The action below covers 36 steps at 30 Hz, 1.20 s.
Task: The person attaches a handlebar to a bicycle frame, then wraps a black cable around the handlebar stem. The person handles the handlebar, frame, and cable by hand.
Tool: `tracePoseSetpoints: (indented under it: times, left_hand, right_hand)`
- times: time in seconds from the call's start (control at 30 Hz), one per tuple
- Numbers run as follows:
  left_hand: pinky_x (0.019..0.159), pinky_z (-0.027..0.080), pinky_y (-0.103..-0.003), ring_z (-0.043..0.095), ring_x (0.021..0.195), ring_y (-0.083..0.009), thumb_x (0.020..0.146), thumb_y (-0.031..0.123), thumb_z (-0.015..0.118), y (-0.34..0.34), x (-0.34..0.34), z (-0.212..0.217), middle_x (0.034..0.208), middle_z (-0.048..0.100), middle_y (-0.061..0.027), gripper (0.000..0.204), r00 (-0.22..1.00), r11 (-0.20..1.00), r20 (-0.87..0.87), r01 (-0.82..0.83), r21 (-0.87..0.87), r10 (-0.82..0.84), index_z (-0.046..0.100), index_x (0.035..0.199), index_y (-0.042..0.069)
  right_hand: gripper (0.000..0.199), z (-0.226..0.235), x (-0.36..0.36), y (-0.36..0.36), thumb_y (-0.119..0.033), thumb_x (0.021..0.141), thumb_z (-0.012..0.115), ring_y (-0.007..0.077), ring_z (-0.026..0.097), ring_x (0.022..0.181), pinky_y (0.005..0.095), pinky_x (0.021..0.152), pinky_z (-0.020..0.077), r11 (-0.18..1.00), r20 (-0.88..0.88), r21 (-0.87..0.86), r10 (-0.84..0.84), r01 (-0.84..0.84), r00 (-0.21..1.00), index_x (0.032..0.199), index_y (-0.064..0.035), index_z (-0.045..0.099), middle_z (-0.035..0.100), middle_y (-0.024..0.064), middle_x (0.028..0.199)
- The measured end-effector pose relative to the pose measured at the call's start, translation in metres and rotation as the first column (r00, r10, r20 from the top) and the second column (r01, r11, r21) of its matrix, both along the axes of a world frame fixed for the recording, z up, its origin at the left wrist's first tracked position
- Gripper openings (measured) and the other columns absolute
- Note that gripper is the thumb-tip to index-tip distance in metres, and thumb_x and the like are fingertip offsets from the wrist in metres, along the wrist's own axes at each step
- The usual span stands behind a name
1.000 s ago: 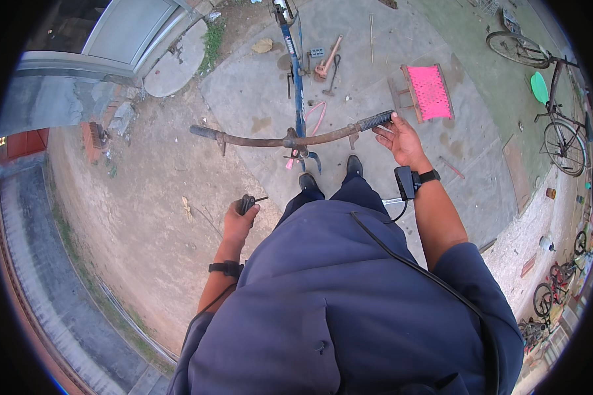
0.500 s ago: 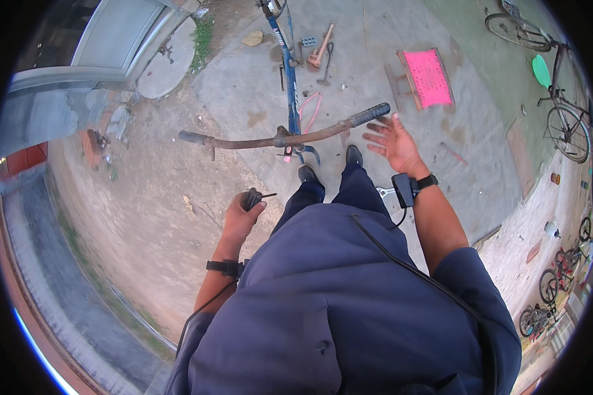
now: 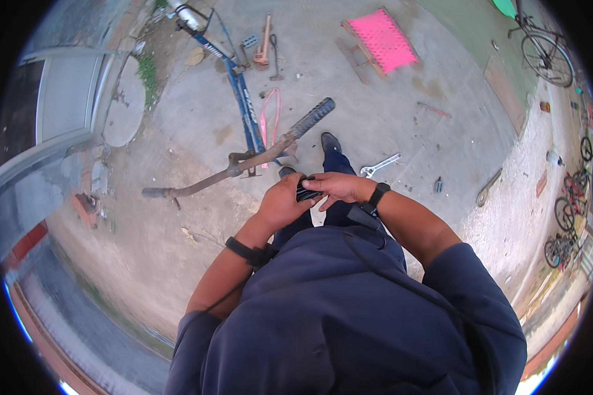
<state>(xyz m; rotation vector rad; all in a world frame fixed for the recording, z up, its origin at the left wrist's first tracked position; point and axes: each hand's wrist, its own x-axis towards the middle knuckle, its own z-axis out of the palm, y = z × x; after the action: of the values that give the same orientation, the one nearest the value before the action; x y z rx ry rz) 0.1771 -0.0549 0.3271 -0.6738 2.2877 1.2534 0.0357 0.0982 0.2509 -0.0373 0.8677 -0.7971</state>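
In front of my waist, both hands meet at a small black folding hex key set (image 3: 306, 191). My left hand (image 3: 283, 204) is closed around its near left side. My right hand (image 3: 338, 187) pinches it from the right with thumb and fingers, which partly hide it. Just beyond them is a rusty bicycle handlebar (image 3: 260, 158) with black ribbed grips, joined to a blue bicycle frame (image 3: 246, 108). Neither hand touches the handlebar.
An adjustable wrench (image 3: 381, 164) lies right of my feet, with a dark pedal (image 3: 439, 185) farther right. Beyond the handlebar are a pink loop (image 3: 265, 118), a pipe wrench (image 3: 264, 43) and a pink woven stool (image 3: 383, 41). Another bicycle (image 3: 545, 56) is at far right.
My right hand has left the handlebar's right grip, where it was open, and now holds the hex key set with my left. The thin key sticking out earlier is no longer visible. The view has turned.
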Motion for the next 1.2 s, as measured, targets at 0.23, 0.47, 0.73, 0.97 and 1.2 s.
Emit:
tracePoseSetpoints:
  times: [0.23,0.47,0.73,0.97,1.2]
  left_hand:
    - [0.092,0.054,-0.043,0.069,0.108,-0.0374,0.079,0.018,0.086,0.004,-0.008,0.018,0.113,0.071,-0.0180,0.061,0.942,0.989,-0.326,0.032,-0.141,-0.077,0.057,0.129,-0.001]
    - [0.088,0.051,-0.044,0.062,0.108,-0.0388,0.081,0.014,0.083,-0.030,-0.049,0.043,0.113,0.065,-0.0182,0.056,0.847,0.900,-0.523,-0.153,-0.408,-0.094,0.055,0.127,-0.001]
    - [0.084,0.053,-0.048,0.066,0.102,-0.0424,0.093,0.026,0.070,-0.035,-0.087,0.001,0.114,0.066,-0.0253,0.052,0.980,0.912,-0.201,-0.075,-0.404,-0.008,0.052,0.133,-0.002]
    - [0.081,0.053,-0.049,0.067,0.094,-0.0436,0.097,0.024,0.066,-0.042,-0.079,-0.003,0.106,0.068,-0.0246,0.042,0.970,0.906,-0.238,-0.055,-0.420,-0.051,0.056,0.129,-0.001]
    - [0.081,0.052,-0.048,0.067,0.093,-0.0430,0.099,0.028,0.065,-0.051,-0.082,-0.010,0.105,0.069,-0.0253,0.044,0.967,0.916,-0.240,-0.022,-0.400,-0.082,0.055,0.129,-0.003]
  right_hand:
    - [0.049,-0.013,-0.017,0.031,-0.046,0.095,0.072,0.0135,0.065,0.096,0.0311,0.079,0.0534,0.987,-0.083,-0.098,-0.139,0.131,0.987,0.129,-0.0110,0.064,0.071,0.0005,0.110]
    - [0.054,-0.031,-0.046,0.092,-0.045,0.094,0.073,0.0174,0.069,0.097,0.0313,0.086,0.0548,0.925,-0.288,0.136,-0.306,0.355,0.907,0.131,-0.0065,0.064,0.071,0.0042,0.116]
    - [0.050,-0.027,-0.063,0.214,-0.044,0.088,0.079,0.0167,0.068,0.096,0.0337,0.083,0.0509,0.767,-0.581,0.311,-0.315,0.562,0.751,0.120,-0.0068,0.069,0.073,0.0049,0.106]
    - [0.044,-0.019,-0.038,0.292,-0.044,0.090,0.078,0.0137,0.068,0.089,0.0316,0.080,0.0530,0.673,-0.584,0.441,-0.287,0.594,0.759,0.119,-0.0114,0.067,0.073,0.0013,0.107]
    - [0.046,-0.003,0.028,0.326,-0.044,0.090,0.079,0.0146,0.069,0.091,0.0312,0.080,0.0548,0.551,-0.621,0.397,-0.428,0.734,0.657,0.119,-0.0112,0.067,0.073,0.0018,0.107]
